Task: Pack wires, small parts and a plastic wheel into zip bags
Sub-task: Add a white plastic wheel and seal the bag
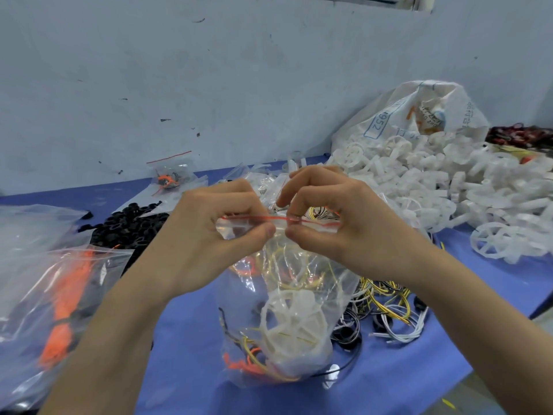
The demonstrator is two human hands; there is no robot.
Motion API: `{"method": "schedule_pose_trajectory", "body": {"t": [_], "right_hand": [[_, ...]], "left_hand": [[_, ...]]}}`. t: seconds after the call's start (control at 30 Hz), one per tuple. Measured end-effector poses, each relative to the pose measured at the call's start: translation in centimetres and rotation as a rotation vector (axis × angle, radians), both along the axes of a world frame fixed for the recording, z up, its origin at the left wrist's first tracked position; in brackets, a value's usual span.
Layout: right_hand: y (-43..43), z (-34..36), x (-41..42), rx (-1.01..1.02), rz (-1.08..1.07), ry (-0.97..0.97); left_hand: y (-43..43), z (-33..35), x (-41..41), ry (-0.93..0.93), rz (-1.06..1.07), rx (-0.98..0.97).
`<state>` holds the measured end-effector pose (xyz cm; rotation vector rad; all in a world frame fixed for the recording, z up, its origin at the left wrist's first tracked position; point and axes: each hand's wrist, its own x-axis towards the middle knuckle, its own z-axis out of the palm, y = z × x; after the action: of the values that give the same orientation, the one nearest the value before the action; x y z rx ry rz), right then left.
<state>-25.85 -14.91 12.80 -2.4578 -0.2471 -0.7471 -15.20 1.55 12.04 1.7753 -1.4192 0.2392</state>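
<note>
Pinching zip bag (281,319) holding white wheel (291,322), wires (287,265)

Head-worn view, downward, close over table (191,339)

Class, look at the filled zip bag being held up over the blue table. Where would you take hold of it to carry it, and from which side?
Grip the zip bag by its red-lined top strip, coming from above. Both hands already pinch it there. The strip is flat and stiff, while the wheel and wires weigh down the bottom, so the bag probably hangs steady from the top.
</note>
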Motion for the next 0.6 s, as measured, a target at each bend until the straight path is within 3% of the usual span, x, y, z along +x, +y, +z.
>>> {"method": "schedule_pose_trajectory", "body": {"t": [0.33, 0.6], "right_hand": [[-0.8, -0.2, -0.5, -0.126, -0.024, -0.006], [-1.5, -0.3, -1.1, -0.012, -0.029, 0.035]], "left_hand": [[0.8, 0.1, 0.9, -0.062, -0.038, 0.002], [1.2, 0.1, 1.4, -0.048, -0.036, 0.019]]}}
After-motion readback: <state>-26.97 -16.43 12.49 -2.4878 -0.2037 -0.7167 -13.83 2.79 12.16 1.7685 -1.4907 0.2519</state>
